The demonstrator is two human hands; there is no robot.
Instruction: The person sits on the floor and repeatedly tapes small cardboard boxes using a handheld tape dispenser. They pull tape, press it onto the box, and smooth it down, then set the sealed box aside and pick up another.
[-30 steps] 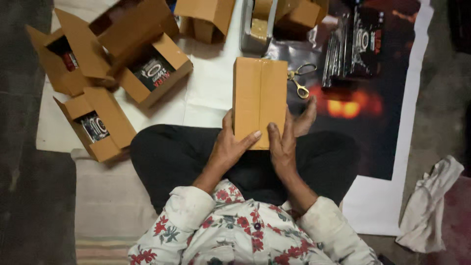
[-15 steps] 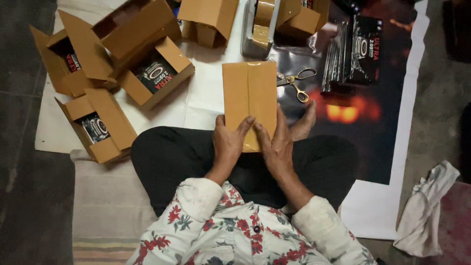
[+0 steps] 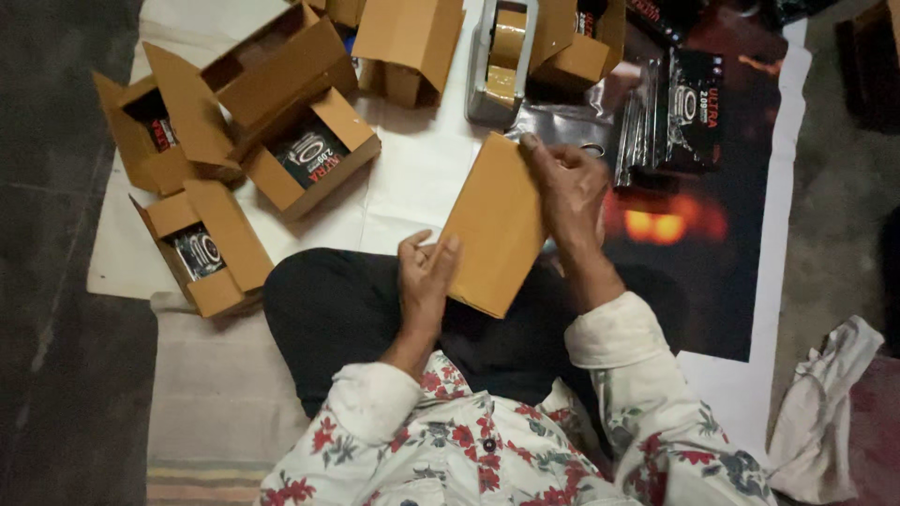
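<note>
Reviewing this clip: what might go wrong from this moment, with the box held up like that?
The flat brown box is tilted and pinched only at its edges by the left hand and right hand, so it might slip onto the lap. The open cartons and the tape dispenser sit close ahead; a wide swing of the box might knock them.

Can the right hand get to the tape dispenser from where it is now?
Probably yes. The right hand is on the top edge of the closed cardboard box, and the tape dispenser stands just beyond, with only bare sheet between; it must let go first.
</note>
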